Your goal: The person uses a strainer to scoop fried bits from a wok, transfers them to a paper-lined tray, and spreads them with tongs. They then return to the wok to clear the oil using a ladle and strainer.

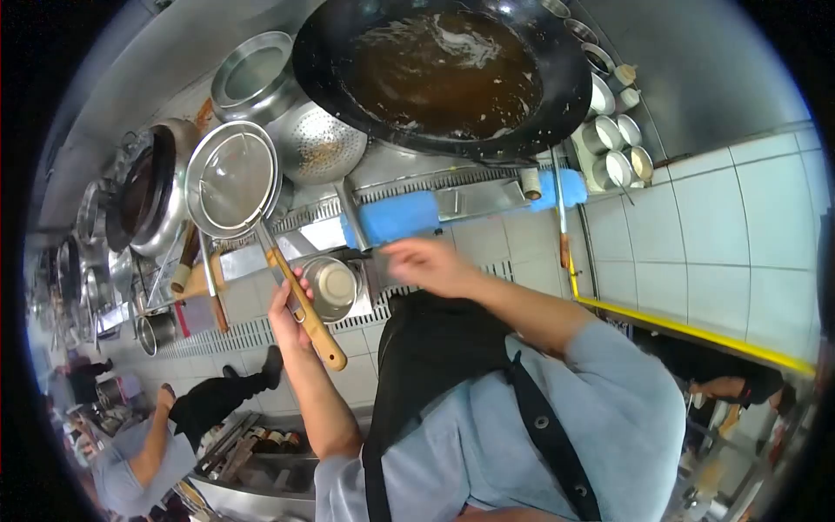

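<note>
My left hand (294, 315) is closed round the wooden handle of a round fine-mesh strainer (233, 178), whose mesh end points up and to the left. Slightly blurred, my right hand (426, 265) hangs above the floor with its fingers apart and no object visible in it. Its fingertips are near the handle end of a perforated metal ladle (322, 143). Brown liquid with pale foam fills a large black wok (444, 74) at the top. A metal pot (332, 289) stands just right of my left hand.
Blue cloths (396, 217) lie along the counter edge. Small containers (613, 165) stand right of the wok, a metal pot (254, 76) left of it. More pans (143, 187) are at the left. A yellow pipe (696, 335) runs along the right. Other people (148, 452) are at lower left and far right.
</note>
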Demonstrator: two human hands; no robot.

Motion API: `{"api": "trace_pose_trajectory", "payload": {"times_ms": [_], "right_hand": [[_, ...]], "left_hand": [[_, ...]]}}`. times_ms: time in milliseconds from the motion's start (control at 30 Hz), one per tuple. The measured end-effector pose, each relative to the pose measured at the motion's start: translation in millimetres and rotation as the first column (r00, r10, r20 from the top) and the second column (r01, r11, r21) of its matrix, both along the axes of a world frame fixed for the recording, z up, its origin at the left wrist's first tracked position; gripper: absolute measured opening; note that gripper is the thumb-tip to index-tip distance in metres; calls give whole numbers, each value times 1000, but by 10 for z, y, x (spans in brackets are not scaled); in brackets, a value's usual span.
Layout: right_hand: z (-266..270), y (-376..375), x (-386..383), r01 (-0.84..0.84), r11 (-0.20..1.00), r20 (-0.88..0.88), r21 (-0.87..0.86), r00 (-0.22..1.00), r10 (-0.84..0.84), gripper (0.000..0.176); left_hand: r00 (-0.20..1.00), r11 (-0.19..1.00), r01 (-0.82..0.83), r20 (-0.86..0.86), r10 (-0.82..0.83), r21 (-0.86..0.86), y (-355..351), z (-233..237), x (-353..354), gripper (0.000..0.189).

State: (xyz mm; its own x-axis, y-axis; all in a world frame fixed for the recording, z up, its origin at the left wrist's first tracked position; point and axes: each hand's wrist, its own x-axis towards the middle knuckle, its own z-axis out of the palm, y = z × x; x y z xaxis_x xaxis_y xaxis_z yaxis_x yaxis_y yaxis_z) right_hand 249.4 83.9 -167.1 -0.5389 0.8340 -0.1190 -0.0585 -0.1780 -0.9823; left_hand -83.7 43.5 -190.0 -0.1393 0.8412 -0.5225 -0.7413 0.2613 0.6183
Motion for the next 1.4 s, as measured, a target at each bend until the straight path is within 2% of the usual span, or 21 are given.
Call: {"api": "trace_pose_trajectory", "payload": {"times_ms": [33, 67, 100, 133, 167, 233, 267, 333, 367, 433, 467, 533, 600, 633, 700, 900, 933, 967, 1100, 1233, 1400], "right_hand": [[-19, -22, 495, 161, 985, 101, 62, 981, -167, 36], [-2, -62, 999, 342, 896, 243, 283, 878, -412, 30], [-132, -74, 1527, 505, 794, 349, 338, 716, -605, 29], [-404, -77, 2093, 607, 648, 534, 459, 395, -748, 35], [-592, -96, 2526, 537, 416, 340, 734, 239, -910, 44], [-1140, -220, 3167, 331, 484, 532, 810, -70, -844, 44], [-1514, -255, 3334, 327, 487, 528, 810, -48, -848, 44], [-2095, -275, 3600, 372, 800, 823, 471, 141, -550, 42], [-1955, -286, 3596, 358, 812, 828, 461, 156, -539, 42], [-1408, -207, 3273, 723, 689, 737, 56, 435, -517, 34], [-1304, -311, 3119, 785, 618, 522, -36, 543, -658, 20], [-1031, -539, 3012, 824, 544, 422, -158, 554, -717, 20], [-106, -709, 2775, 866, 439, 400, -241, 501, -768, 20], [-193, -839, 2961, 852, 498, 351, -162, 521, -778, 22], [536, -743, 2926, 859, 510, 337, -54, 496, -800, 24], [1424, 407, 2684, 532, 772, 268, 347, 733, -625, 30], [1430, 658, 2662, 478, 854, 199, 206, 834, -515, 47], [1667, 825, 2349, 437, 887, 213, 150, 862, -461, 44], [1483, 1577, 1827, 308, 943, 330, 126, 883, -333, 24], [1393, 1924, 1195, 350, 937, 382, 11, 864, -327, 4], [1337, 1985, 645, 406, 896, 333, -180, 882, -333, 7]], "left_hand": [[1000, 1000, -25, -7, 25, 8, -15, 21, 46, 35], [998, 998, -56, -19, 56, 21, -29, 32, 85, 35], [999, 998, -53, -3, 53, 28, -30, 21, 103, 35], [999, 998, -48, 12, 48, 33, -46, 19, 135, 36], [997, 996, -77, 2, 77, 45, -61, 31, 141, 36], [1000, 1000, -18, 9, 18, 1, -42, 46, 81, 39], [1000, 1000, -4, 13, 4, 17, -40, 19, 28, 40], [1000, 1000, 6, 24, -5, -4, -32, -71, -150, 35], [998, 999, 40, 41, -38, -30, -58, -90, -157, 30], [999, 999, 45, -26, -46, -30, -25, 112, -2, 17], [996, 997, 42, -72, -47, -66, -26, 144, 15, 16], [993, 995, 14, -115, -26, -104, 4, 150, 49, 16], [989, 985, 27, -136, -50, -168, 11, 112, 79, 17], [987, 982, 21, -152, -50, -190, 15, 126, 54, 18], [972, 980, 7, -230, -54, -200, -122, 290, 27, 17], [992, 976, 12, -116, -38, -218, -328, 506, 39, 18], [992, 979, 13, -118, -37, -203, -397, 510, 7, 18], [991, 981, 36, -121, -60, -193, -417, 517, -21, 18], [980, 971, 113, -136, -144, -211, -468, 430, -158, 17], [979, 979, 130, -135, -152, -157, -453, 334, -169, 16], [982, 986, 109, -140, -127, -128, -449, 292, -187, 19]]}}
